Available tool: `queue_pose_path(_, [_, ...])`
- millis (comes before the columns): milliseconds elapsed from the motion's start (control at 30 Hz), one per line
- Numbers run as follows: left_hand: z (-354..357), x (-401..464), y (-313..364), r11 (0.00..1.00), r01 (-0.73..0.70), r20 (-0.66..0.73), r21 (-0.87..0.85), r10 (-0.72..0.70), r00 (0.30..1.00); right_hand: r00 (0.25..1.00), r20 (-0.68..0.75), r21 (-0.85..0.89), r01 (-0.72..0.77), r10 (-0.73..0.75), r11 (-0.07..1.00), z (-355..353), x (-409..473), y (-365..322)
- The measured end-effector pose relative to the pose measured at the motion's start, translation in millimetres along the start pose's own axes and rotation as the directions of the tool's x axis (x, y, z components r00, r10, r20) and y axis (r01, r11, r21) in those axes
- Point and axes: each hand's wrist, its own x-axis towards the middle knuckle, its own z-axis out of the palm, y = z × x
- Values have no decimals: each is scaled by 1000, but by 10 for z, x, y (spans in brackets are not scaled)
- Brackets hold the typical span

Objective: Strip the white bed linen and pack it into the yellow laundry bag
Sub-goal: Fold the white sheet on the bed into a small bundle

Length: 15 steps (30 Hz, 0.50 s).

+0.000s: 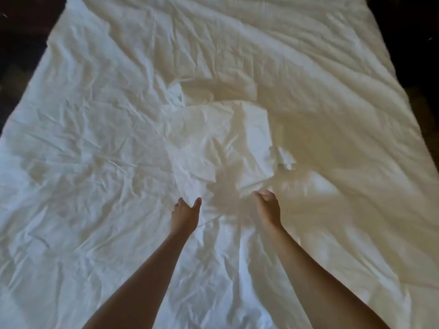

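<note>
A: Why are both arms stretched out over the bed (356,74) like that?

B: They reach toward the loose white cloth (221,143) lying crumpled in the middle of the wrinkled white sheet (83,150). It looks like a pillowcase or a small folded piece of linen, though I cannot say which. It sits on top of the sheet, not tucked in, so it would be the easy first thing to gather.

A: Is either hand gripping it?

B: The left hand (186,213) has thumb and fingers spread apart, hovering just short of the cloth's near left corner, holding nothing. The right hand (267,205) is at the cloth's near right edge, fingers loosely bent; the motion blur means I cannot tell whether it already pinches the fabric or only touches it.

A: Why one hand at each corner?

B: My guess is that taking both near corners lets the piece be lifted flat and bundled, not dragged across the sheet beneath.

A: And the yellow laundry bag?

B: Not in view. Only dark floor (23,32) shows past the bed's edges. The big sheet lies spread over the mattress, so most of the stripping seems yet to be done.
</note>
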Motion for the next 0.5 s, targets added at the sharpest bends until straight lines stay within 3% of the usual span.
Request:
queue_pose_path(133, [279, 365, -175, 962, 134, -18, -239, -142, 990, 973, 39, 344, -229, 229, 911, 163, 425, 153])
queue_pose_path(267, [438, 593, -307, 894, 153, -79, -421, -204, 976, 953, 144, 532, -302, 268, 791, 347, 632, 194])
queue_pose_path(433, [508, 705, -301, 951, 141, -152, -276, -188, 970, 932, 211, 598, -362, 296, 715, 412, 679, 158])
queue_pose_path(500, [514, 705, -263, 939, 126, -111, -321, -169, 979, 933, 213, 633, -357, 289, 687, 409, 636, 117])
